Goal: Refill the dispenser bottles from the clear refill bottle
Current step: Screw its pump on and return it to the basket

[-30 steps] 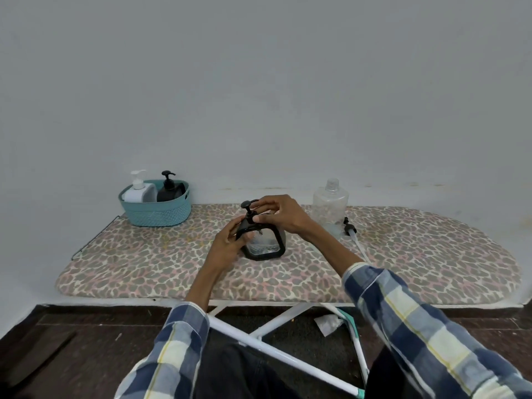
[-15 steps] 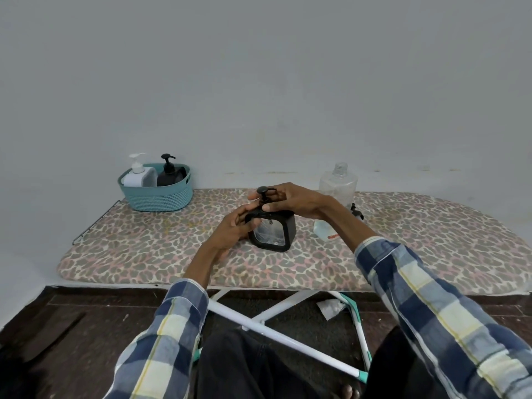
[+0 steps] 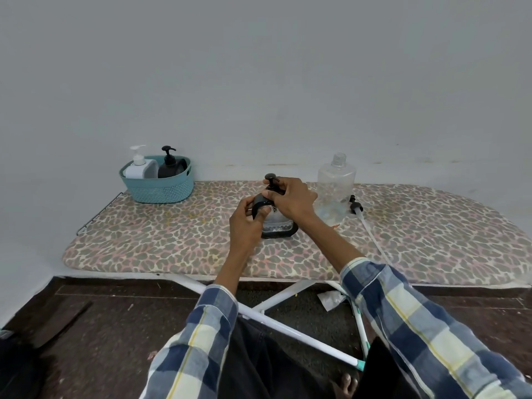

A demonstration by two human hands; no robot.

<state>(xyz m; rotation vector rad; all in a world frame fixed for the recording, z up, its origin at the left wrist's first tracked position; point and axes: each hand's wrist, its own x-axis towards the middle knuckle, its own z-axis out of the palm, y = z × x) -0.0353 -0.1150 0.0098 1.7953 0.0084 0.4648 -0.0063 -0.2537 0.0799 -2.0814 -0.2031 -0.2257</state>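
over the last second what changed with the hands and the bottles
No new grasp or release. The left hand holds the black dispenser's body and the right hand stays on its pump throughout; the fingers shifted slightly, as if twisting it. The refill bottle, loose pump and basket with its two bottles kept their places on the board; only the camera moved.

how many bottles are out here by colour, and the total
black dispenser bottles: 2, one in the hands, one in the teal basket
white dispenser bottles: 1, in the basket
clear refill bottles: 1, uncapped, standing on the board
total: 4
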